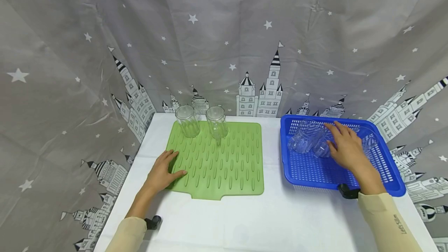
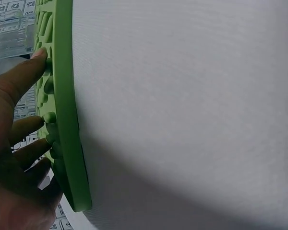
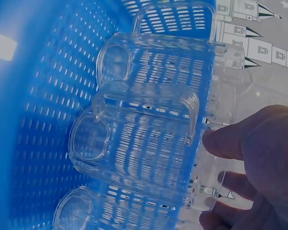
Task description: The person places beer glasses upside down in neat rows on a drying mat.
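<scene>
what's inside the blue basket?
Clear handled cups lie on their sides in the blue basket. The right hand reaches over them, hiding part, so an exact count is unclear.

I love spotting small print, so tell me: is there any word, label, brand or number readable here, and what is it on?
"Let's Slim": small dark print running along the beige right sleeve, seen from the head view; it is tiny, so the reading is not certain.
Nothing else can be read: the green drying mat, blue basket, clear cups and star-and-castle curtain bear no writing.
</scene>
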